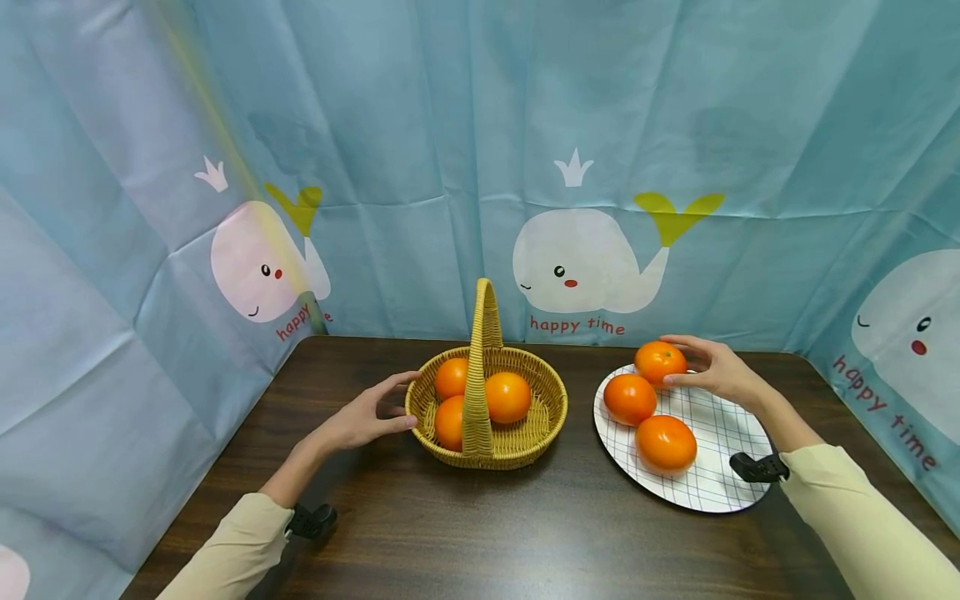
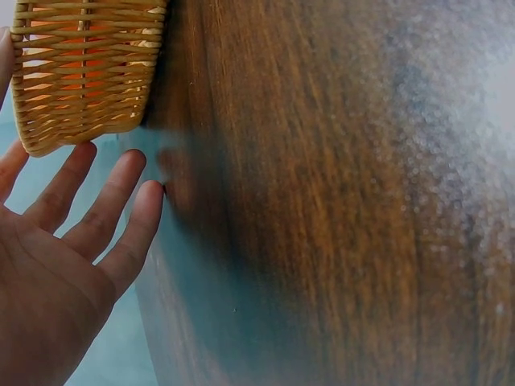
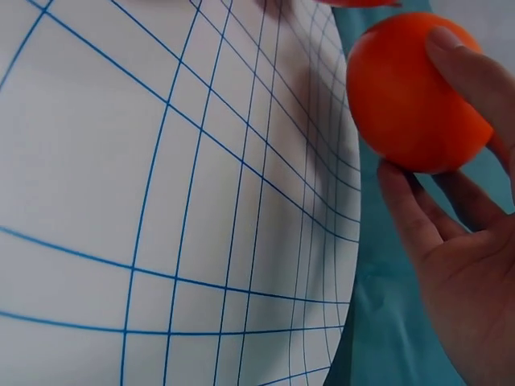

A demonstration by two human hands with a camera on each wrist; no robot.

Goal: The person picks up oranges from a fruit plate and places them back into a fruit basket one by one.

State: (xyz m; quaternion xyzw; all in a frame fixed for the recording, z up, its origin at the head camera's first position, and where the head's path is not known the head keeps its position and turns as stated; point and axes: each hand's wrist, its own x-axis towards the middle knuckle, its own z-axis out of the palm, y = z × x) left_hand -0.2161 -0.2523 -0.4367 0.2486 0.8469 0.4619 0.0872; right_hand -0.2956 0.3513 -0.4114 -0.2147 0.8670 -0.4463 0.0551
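A yellow wicker basket (image 1: pixel 525 454) with an upright handle stands mid-table, holding three oranges (image 1: pixel 507 397). My left hand (image 1: pixel 367 415) is at its left side, fingers spread and fairly straight, fingertips right at the rim; the left wrist view has them beside the woven wall. On the right, a white plate (image 1: pixel 720 442) with blue grid lines carries smooth, slightly flattened tangerines. My right hand (image 1: pixel 723 372) pinches the rearmost tangerine (image 1: pixel 660 362) between thumb and fingers, at the plate's back edge. Two more tangerines (image 1: pixel 666 445) lie left and in front of it.
Beneath everything is a dark wood-grain table (image 1: pixel 450 533). A blue curtain (image 1: pixel 420 167) printed with whales hangs close behind its back edge and along both sides. The basket handle (image 1: pixel 477 375) rises well above the fruit. A gap of table separates basket and plate.
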